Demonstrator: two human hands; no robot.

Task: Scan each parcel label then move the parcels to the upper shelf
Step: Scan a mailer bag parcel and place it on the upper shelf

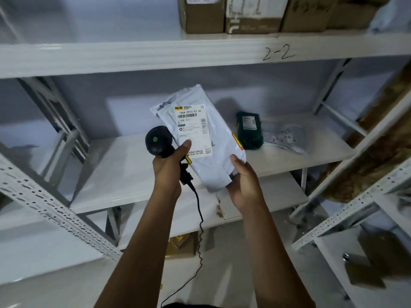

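I hold a white plastic parcel point(201, 130) up in front of the middle shelf point(115, 170), its printed label point(193, 127) facing me. My right hand point(243, 185) grips the parcel's lower end. My left hand point(168, 167) grips the handle of a black barcode scanner point(158, 142), and its thumb presses on the label's lower left corner. The scanner's cable point(199, 218) hangs down between my forearms. A dark green parcel point(249, 130) and a crumpled clear bag point(287, 138) lie on the middle shelf at the right. The upper shelf point(155, 56) is marked "2-2".
Several cardboard boxes point(251, 14) stand on the upper shelf at the right. White perforated rack posts point(51, 205) slant in at the left and at the right point(347, 218). A yellow-brown box point(180, 245) sits on a lower level beneath the middle shelf.
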